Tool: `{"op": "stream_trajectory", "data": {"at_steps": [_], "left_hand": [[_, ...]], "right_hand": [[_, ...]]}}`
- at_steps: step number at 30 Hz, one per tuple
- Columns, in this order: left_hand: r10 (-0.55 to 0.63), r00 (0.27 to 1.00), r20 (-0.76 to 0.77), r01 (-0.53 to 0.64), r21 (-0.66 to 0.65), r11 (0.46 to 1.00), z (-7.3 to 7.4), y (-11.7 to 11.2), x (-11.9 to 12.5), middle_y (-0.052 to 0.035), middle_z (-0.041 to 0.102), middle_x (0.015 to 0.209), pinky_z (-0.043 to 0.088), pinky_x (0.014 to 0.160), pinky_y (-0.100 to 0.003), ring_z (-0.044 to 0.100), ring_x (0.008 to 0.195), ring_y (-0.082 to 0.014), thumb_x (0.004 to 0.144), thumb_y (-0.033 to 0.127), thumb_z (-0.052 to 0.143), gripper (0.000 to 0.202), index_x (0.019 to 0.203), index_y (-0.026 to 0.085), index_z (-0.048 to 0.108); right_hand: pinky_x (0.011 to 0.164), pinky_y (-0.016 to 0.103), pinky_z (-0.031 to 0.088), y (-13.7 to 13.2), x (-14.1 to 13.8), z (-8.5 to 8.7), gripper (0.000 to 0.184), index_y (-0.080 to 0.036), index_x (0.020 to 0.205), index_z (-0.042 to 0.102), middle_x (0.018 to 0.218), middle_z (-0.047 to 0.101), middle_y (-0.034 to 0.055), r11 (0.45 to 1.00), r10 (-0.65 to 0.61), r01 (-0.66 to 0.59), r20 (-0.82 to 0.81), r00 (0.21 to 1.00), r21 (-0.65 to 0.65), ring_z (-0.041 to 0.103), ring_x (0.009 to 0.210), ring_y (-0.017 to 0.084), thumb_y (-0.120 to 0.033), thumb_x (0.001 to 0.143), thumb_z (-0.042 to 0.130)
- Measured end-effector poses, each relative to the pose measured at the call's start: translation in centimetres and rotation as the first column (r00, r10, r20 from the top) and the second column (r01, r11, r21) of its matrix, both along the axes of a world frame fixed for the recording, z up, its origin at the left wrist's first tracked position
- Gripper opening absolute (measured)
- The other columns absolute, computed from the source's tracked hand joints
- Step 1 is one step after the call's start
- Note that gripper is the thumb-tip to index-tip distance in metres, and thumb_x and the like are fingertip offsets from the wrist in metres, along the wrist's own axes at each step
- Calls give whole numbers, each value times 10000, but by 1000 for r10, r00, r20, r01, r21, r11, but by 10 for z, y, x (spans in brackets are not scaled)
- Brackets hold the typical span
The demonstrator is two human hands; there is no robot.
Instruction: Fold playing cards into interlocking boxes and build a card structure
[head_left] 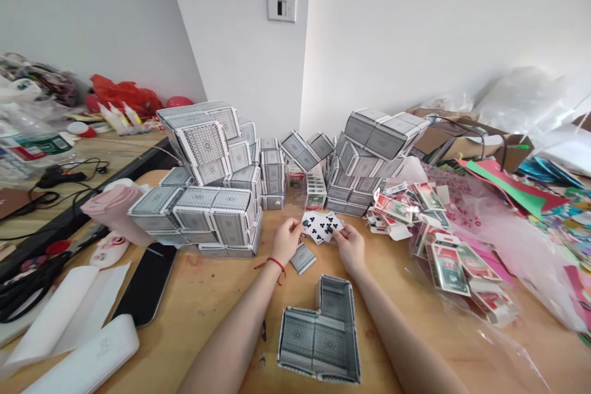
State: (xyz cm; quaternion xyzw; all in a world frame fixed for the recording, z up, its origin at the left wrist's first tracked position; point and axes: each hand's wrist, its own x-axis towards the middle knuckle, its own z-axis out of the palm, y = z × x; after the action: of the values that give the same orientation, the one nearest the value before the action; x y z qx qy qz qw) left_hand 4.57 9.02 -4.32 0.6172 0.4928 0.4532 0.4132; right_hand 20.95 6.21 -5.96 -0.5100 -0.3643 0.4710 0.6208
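Over the middle of the table, my left hand [287, 240] and my right hand [349, 246] pinch several playing cards [318, 226] between them. Black clubs face up on the cards, which overlap in a loose fan. Just under them, beside my left fingers, a small stack of cards [303, 258] lies with its grey patterned backs up. Between my forearms sits an open L-shaped box [318, 332] made of folded cards. A red string bracelet [277, 263] circles my left wrist.
Stacked card-built blocks [217, 209] rise at the left, with more blocks [364, 160] at the right. Card packets [447, 265] and crumpled plastic [517, 252] cover the right side. A phone [146, 283], a white case [92, 357] and black scissors [32, 283] lie left.
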Motion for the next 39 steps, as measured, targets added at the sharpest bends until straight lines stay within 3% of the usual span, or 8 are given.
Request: {"op": "stream_trajectory", "data": {"at_steps": [7,13,18,20,25,34,39], "left_hand": [[107,993,-51,-105,30,994,-3,4,-3,8,554,554,399,564,-238,532,548,-124,767,309,456,185,681,160,526],[194,970,-146,-166,179,970,-1,1,-2,-61,569,918,419,737,-304,540,837,-172,726,226,531,221,943,183,531],[305,930,-204,-242,285,928,6,-3,-6,-67,499,967,392,814,-336,495,917,-193,721,223,551,250,970,219,559],[244,950,-194,-186,277,943,8,-5,-6,-60,524,923,407,778,-307,515,859,-173,758,243,505,184,921,206,582],[-57,975,-215,103,210,972,7,-9,-1,-31,614,835,416,680,-247,549,753,-143,778,253,464,170,850,191,604],[-124,974,-191,138,60,989,5,-8,1,-2,621,668,404,577,-226,523,589,-125,673,301,573,162,770,177,610],[-141,983,-114,148,63,987,4,-4,1,-19,623,672,406,570,-222,530,601,-124,725,323,510,200,735,152,614]], "right_hand": [[521,297,500,1,7,3,300,-187,749,483,720,643,38,993,-119,120,-9,993,15,618,648,191,-409,622,641],[575,293,490,1,6,3,307,-181,786,517,712,642,35,997,-60,57,57,997,49,606,620,169,-393,615,658],[591,312,499,1,3,4,357,-188,812,515,758,649,41,997,-17,14,43,999,73,612,656,182,-380,568,692],[594,315,501,1,3,4,362,-188,801,517,762,651,40,997,-1,-1,34,999,76,616,668,186,-375,553,702],[592,294,489,0,3,5,316,-183,727,527,700,647,24,998,42,-44,41,998,43,610,631,172,-371,549,708],[499,244,424,-4,3,12,341,-148,671,601,604,612,28,999,-41,31,266,963,39,534,544,148,-488,666,578],[441,227,368,-5,2,11,371,-156,632,611,540,586,10,999,-35,29,335,942,24,497,491,139,-523,653,566]]}}
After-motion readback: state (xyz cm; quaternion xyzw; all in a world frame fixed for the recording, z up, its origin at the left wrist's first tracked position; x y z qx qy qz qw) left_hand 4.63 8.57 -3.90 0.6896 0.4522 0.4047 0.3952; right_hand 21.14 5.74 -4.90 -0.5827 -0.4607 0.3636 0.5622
